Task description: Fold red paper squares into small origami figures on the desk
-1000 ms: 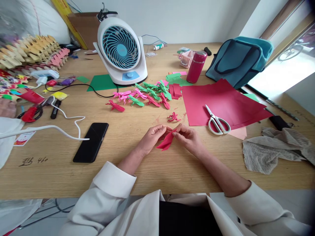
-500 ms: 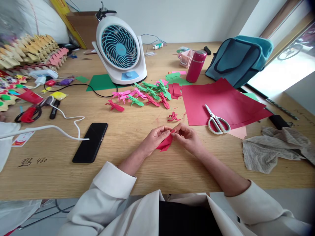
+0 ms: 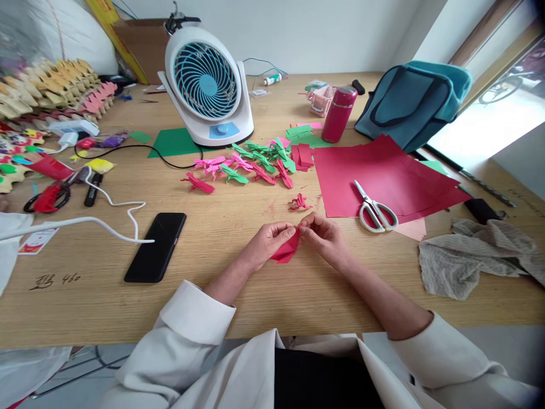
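A partly folded piece of red paper [image 3: 286, 250] is pinched between both hands, low over the table near its front. My left hand [image 3: 269, 243] grips it from the left, thumb on top. My right hand [image 3: 322, 234] has closed thumb and fingers on its upper right corner. The fingers hide part of the folds. Just beyond the hands lies a small red folded-paper figure [image 3: 300, 201]. Farther back, several folded figures in pink, green and red are gathered, among them a green one [image 3: 234, 174] and a red one [image 3: 197, 183].
White-handled scissors [image 3: 377, 213] rest on large red paper sheets [image 3: 383, 176] to the right. A black phone [image 3: 155, 247] lies left of my arms. Behind stand a fan [image 3: 208, 85], a red flask [image 3: 339, 113] and a blue bag [image 3: 411, 108]. A crumpled cloth [image 3: 464, 261] lies far right.
Both hands keep nearly the same place and grip on the red paper. The left thumb and fingers have shifted only slightly; the view has moved a touch.
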Available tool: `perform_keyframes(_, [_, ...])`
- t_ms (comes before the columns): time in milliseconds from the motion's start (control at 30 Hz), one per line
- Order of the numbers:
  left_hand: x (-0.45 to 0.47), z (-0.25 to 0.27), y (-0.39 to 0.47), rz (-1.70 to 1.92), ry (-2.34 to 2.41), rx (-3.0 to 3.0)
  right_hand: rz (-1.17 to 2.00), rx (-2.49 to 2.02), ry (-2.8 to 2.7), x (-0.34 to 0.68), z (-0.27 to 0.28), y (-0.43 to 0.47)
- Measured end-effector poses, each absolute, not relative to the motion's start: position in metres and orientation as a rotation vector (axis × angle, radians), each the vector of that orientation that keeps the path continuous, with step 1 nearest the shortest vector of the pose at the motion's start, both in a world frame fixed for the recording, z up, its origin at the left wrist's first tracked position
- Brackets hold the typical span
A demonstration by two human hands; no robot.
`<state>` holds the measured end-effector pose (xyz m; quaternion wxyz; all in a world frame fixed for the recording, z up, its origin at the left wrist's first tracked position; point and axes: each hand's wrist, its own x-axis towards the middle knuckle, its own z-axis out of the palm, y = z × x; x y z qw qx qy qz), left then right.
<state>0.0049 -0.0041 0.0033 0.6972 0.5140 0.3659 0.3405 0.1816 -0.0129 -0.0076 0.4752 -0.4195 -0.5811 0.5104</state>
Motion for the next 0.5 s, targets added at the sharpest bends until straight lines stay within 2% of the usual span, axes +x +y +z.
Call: perform_keyframes(500, [0.0047,0.0018,-0.0033,0.781,0.797,1.131,1.137,-1.027,-1.446,0.1822,-0.0093,-0.0126])
